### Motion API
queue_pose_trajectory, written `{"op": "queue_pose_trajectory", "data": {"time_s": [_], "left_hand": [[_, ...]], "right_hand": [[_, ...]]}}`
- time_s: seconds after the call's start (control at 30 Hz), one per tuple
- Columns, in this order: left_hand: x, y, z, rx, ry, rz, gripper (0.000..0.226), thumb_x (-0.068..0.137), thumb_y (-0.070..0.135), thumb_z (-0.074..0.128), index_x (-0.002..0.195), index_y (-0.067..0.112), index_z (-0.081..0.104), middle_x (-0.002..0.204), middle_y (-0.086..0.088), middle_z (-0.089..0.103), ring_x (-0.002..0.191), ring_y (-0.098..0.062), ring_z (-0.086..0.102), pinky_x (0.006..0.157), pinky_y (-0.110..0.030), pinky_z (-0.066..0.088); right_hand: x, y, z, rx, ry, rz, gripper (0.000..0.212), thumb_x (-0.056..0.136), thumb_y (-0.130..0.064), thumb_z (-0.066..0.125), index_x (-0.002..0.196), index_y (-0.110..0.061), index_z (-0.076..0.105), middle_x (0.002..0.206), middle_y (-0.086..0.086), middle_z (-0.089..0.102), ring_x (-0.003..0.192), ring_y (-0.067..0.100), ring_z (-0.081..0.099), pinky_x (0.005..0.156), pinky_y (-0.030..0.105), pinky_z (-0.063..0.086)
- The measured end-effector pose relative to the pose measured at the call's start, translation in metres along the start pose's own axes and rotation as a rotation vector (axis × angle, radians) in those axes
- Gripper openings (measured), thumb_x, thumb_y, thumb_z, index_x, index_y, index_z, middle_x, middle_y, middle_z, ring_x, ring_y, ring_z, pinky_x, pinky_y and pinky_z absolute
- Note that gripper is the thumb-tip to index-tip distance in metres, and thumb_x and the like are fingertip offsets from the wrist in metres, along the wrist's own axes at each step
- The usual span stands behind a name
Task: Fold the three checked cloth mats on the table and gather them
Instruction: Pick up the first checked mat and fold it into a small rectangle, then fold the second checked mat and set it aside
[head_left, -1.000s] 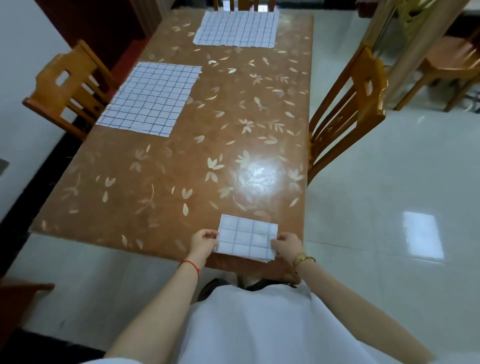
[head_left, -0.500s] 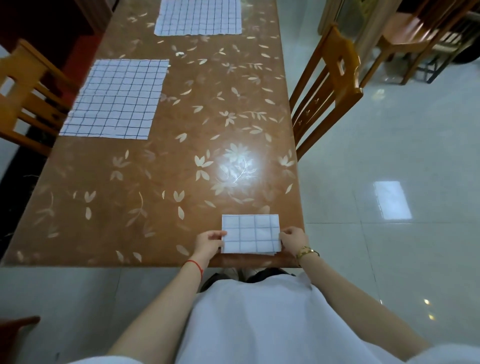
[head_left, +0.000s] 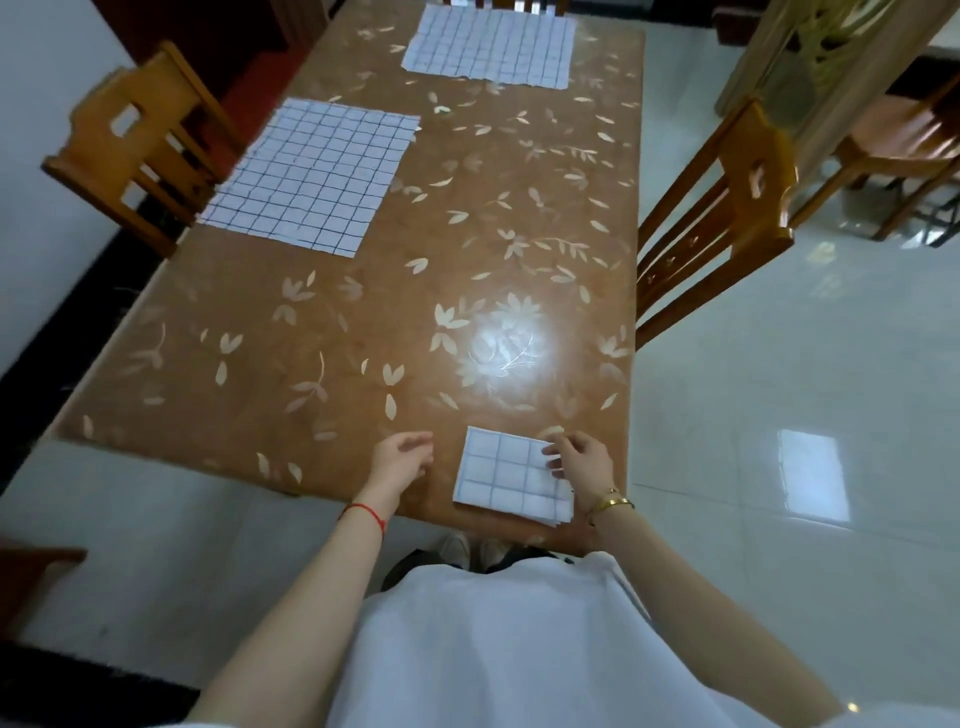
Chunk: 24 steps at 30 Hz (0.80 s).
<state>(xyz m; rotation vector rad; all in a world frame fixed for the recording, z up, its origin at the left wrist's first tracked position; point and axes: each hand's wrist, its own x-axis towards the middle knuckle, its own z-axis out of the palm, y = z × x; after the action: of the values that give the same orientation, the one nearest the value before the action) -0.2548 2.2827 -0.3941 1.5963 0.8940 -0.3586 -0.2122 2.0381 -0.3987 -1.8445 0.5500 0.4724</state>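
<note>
Checked folded mat (head_left: 511, 475) lies under right hand (head_left: 584, 460) fingertips.

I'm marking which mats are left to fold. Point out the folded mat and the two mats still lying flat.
folded mat (head_left: 511, 475): head view, middle of its top layer.
flat mat on the left (head_left: 311, 176): head view, its centre.
flat mat at the far end (head_left: 491, 44): head view, its centre.
</note>
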Motion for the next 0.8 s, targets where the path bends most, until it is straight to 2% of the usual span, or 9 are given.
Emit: {"op": "queue_pose_trajectory", "data": {"time_s": [0.1, 0.23, 0.37, 0.47, 0.7, 0.8], "left_hand": [[-0.015, 0.012, -0.019, -0.251, 0.072, 0.045, 0.018, 0.094, 0.011, 0.063, 0.11, 0.017, 0.067, 0.112, -0.004, 0.068, 0.103, -0.019, 0.067, 0.089, -0.03, 0.056], [-0.032, 0.012, -0.056, -0.491, 0.217, 0.084, 0.019, 0.094, 0.01, 0.062, 0.112, 0.016, 0.067, 0.109, -0.003, 0.07, 0.1, -0.018, 0.067, 0.09, -0.031, 0.056], [-0.045, -0.001, -0.097, -0.679, 0.367, 0.109, 0.017, 0.095, 0.009, 0.06, 0.107, 0.019, 0.069, 0.108, -0.003, 0.072, 0.093, -0.014, 0.069, 0.079, -0.026, 0.055], [-0.057, -0.014, -0.13, -0.775, 0.455, 0.14, 0.019, 0.097, 0.009, 0.058, 0.113, 0.015, 0.067, 0.108, -0.003, 0.072, 0.091, -0.015, 0.069, 0.077, -0.026, 0.054], [-0.078, -0.044, -0.234, -0.88, 0.611, 0.175, 0.027, 0.099, 0.01, 0.055, 0.125, 0.007, 0.062, 0.115, -0.008, 0.069, 0.098, -0.018, 0.067, 0.095, -0.033, 0.051], [-0.087, -0.067, -0.29, -0.851, 0.67, 0.171, 0.027, 0.099, 0.012, 0.055, 0.124, 0.009, 0.063, 0.116, -0.004, 0.07, 0.098, -0.014, 0.069, 0.091, -0.028, 0.053]], "right_hand": [[-0.002, -0.028, 0.024, 0.107, -0.183, -0.026, 0.022, 0.098, -0.014, 0.051, 0.105, -0.001, 0.068, 0.095, 0.013, 0.072, 0.077, 0.021, 0.066, 0.073, 0.032, 0.057], [-0.009, -0.059, 0.064, 0.079, -0.368, -0.06, 0.026, 0.1, -0.014, 0.047, 0.111, -0.001, 0.067, 0.101, 0.014, 0.071, 0.083, 0.022, 0.065, 0.081, 0.035, 0.056], [-0.024, -0.086, 0.106, 0.043, -0.497, -0.101, 0.029, 0.101, -0.014, 0.046, 0.114, 0.002, 0.066, 0.104, 0.015, 0.07, 0.083, 0.022, 0.064, 0.078, 0.03, 0.055], [-0.039, -0.1, 0.141, 0.02, -0.572, -0.111, 0.028, 0.1, -0.015, 0.047, 0.115, 0.001, 0.066, 0.104, 0.013, 0.07, 0.084, 0.02, 0.064, 0.076, 0.027, 0.055], [-0.086, -0.114, 0.255, -0.008, -0.718, -0.136, 0.025, 0.099, -0.012, 0.048, 0.111, 0.001, 0.066, 0.097, 0.01, 0.068, 0.074, 0.016, 0.059, 0.064, 0.023, 0.049], [-0.117, -0.115, 0.311, -0.017, -0.737, -0.142, 0.024, 0.098, -0.012, 0.049, 0.109, 0.001, 0.066, 0.099, 0.011, 0.069, 0.072, 0.015, 0.058, 0.063, 0.022, 0.048]]}}
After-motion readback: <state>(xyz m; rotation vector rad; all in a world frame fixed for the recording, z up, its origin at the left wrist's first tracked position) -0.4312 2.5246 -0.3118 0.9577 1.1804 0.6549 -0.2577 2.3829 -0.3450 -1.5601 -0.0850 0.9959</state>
